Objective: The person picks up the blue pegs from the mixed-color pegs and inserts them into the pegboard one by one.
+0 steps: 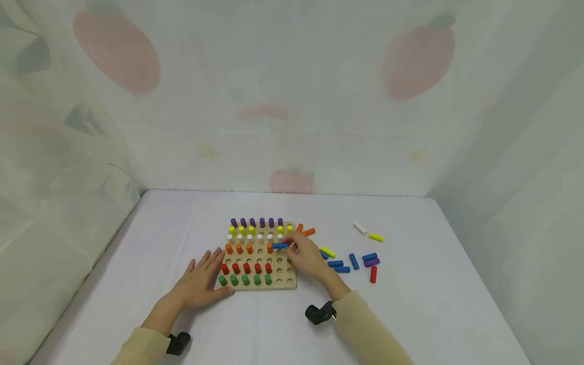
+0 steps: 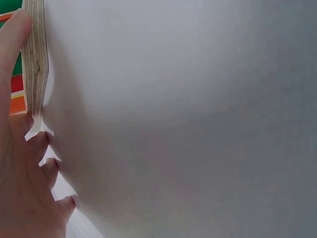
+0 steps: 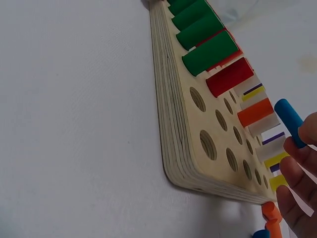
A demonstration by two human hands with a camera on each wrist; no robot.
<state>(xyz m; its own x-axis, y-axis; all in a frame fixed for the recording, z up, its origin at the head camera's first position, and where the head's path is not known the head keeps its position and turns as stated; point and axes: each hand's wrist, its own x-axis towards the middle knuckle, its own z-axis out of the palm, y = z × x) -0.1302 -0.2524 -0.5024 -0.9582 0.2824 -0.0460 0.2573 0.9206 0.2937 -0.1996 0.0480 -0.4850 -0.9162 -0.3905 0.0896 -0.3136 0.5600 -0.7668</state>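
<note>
Lower centre: right hand (image 1: 306,256) pinches blue peg (image 1: 280,246), likely light and stiff; grip near one end. Extended left hand (image 1: 196,286) touches pegboard (image 1: 285,275).

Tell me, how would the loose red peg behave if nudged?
The loose red peg would probably roll sideways: it's a cylinder lying on its side. It's likely light, since the right hand holds a similar blue peg in its fingertips.
</note>
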